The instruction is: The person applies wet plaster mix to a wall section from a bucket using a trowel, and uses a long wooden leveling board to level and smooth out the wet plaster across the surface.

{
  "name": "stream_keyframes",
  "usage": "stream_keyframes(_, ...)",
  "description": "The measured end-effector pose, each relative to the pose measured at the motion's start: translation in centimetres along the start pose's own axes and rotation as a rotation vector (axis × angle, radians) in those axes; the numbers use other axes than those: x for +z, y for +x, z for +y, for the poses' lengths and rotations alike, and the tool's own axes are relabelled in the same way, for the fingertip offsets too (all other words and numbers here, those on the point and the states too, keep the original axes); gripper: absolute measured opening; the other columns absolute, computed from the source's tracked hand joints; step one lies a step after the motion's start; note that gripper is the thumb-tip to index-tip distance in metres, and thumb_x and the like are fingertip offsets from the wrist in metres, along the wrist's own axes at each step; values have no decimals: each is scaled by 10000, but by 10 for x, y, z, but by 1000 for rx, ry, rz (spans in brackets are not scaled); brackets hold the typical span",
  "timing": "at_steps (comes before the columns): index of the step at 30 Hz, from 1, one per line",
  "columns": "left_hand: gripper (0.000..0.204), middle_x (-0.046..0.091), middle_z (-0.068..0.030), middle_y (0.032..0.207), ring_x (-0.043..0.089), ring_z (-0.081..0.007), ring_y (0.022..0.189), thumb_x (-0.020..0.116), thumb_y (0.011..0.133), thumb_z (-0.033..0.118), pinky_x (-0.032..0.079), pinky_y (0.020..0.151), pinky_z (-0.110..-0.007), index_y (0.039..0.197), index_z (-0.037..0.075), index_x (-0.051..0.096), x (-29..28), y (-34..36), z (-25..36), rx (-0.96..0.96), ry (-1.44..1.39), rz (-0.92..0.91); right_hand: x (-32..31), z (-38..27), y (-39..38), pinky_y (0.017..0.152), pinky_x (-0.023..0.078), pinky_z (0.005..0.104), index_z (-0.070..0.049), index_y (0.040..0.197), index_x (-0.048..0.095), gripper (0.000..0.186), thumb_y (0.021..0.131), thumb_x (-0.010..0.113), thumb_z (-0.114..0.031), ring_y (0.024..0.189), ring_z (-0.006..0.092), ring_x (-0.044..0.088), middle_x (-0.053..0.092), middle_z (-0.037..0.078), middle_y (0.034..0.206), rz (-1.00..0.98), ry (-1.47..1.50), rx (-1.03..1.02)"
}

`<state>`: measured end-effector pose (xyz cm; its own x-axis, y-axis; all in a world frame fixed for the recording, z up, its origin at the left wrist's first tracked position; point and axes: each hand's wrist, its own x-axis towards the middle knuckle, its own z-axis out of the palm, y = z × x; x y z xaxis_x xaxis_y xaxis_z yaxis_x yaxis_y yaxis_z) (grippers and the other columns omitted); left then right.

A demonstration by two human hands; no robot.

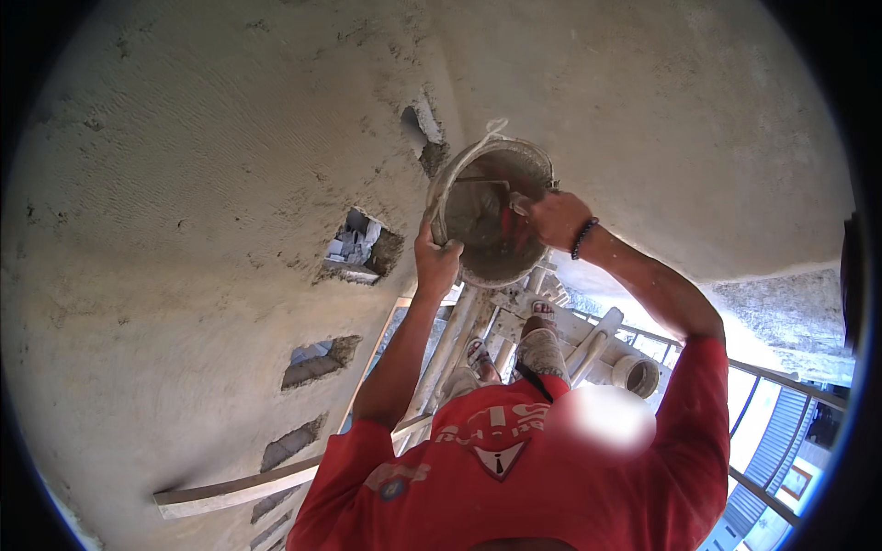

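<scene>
My left hand (pixel 439 257) grips the near-left rim of a grimy bucket (pixel 496 262), its thumb over the edge. The bucket holds murky grey, wet material, and a pale handle or cord arches at its top. My right hand (pixel 560 220) is closed inside the right rim on the grip of a flat tool (pixel 482 188), which looks like a trowel and lies partly within the bucket. A dark bead bracelet circles my right wrist.
Plastered surfaces (pixel 184 138) fill the upper view, with several rough holes (pixel 358 243) at left. My sandalled feet stand on a dirty scaffold (pixel 505 308) below. A smaller container (pixel 634 375) sits at right near metal railing (pixel 772 386). A timber plank (pixel 230 489) crosses the lower left.
</scene>
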<state>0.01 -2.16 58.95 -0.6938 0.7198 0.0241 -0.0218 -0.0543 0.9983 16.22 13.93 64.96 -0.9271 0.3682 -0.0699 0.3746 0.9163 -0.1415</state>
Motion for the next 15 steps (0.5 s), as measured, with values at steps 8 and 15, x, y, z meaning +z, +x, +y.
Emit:
stream_keyframes(8, 583, 521, -173, 1149, 515, -231, 1056, 527, 667, -75, 386, 923, -304, 1237, -57, 406, 0, 5, -1, 53, 169, -62, -4, -1, -25, 661, 523, 410, -25, 1091, 557, 334, 769, 497, -91, 753, 314, 640, 631, 188, 753, -153, -96, -61)
stream_keyframes(15, 582, 369, -278, 1318, 369, -332, 1243, 533, 657, -56, 294, 1021, -338, 1226, -82, 413, 38, 6, 7, 271, 403, -57, -13, 43, 39, 603, 510, 398, -76, 1039, 547, 266, 786, 490, -136, 644, 307, 612, 604, 179, 720, -431, -19, -109)
